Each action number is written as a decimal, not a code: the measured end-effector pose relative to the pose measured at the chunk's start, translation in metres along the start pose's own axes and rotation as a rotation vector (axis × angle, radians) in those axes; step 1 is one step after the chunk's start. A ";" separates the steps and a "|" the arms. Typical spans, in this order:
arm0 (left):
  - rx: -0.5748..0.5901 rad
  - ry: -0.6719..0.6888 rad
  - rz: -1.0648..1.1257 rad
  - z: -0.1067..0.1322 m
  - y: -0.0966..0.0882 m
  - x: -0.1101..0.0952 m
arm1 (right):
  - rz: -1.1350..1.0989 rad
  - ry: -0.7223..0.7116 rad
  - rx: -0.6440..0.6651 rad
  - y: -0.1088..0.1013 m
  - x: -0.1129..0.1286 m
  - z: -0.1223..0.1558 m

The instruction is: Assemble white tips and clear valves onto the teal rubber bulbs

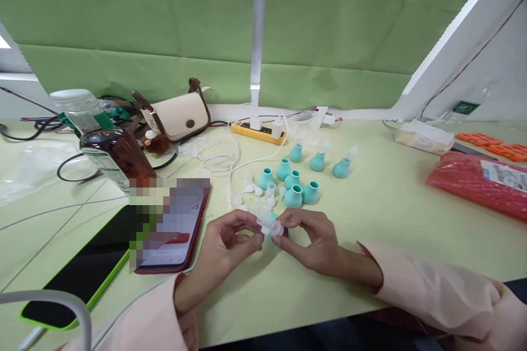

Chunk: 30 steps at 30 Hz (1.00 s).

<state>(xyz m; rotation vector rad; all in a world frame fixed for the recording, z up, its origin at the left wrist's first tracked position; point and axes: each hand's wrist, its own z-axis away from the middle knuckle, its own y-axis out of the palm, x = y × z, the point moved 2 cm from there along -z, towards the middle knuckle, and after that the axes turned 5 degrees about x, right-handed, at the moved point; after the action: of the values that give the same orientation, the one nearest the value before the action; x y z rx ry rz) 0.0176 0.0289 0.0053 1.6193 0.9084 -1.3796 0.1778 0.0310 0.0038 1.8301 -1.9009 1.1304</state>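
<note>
My left hand (224, 244) and my right hand (310, 238) meet over the pale green table (391, 203), both pinching a small clear plastic piece (269, 226). A bit of teal shows just behind my right fingers. Just beyond my hands lie several teal rubber bulbs (293, 182) and a scatter of small clear plastic tips (257, 197). Three more teal bulbs with clear tips fitted (319, 160) stand in a row farther back.
A red-cased phone (177, 230) and a black tablet with a green edge (78, 274) lie at the left, near a brown bottle (109, 145). A cream handbag (175, 114), yellow power strip (259, 131) and white cables sit behind. A red packet (481, 182) lies right.
</note>
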 end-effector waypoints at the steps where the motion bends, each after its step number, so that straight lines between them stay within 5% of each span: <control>1: -0.010 -0.012 -0.019 0.000 0.000 0.001 | 0.050 -0.043 -0.004 0.000 0.001 0.000; 7: -0.083 0.045 -0.164 0.001 0.001 -0.001 | 0.154 -0.070 0.083 -0.002 0.005 -0.004; 20: 0.064 0.143 -0.071 0.001 0.002 -0.006 | 0.140 -0.164 0.149 -0.004 0.003 -0.009; 27: -0.098 0.564 -0.549 0.011 0.006 -0.012 | 0.194 -0.130 0.092 -0.002 0.005 -0.008; 30: -0.103 0.637 -0.669 0.013 0.006 -0.011 | 0.225 -0.134 0.073 -0.001 0.006 -0.007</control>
<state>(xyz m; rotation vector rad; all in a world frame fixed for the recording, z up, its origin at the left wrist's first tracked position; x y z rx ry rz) 0.0163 0.0143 0.0164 1.7821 2.0003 -1.1893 0.1760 0.0321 0.0128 1.8058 -2.2157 1.1873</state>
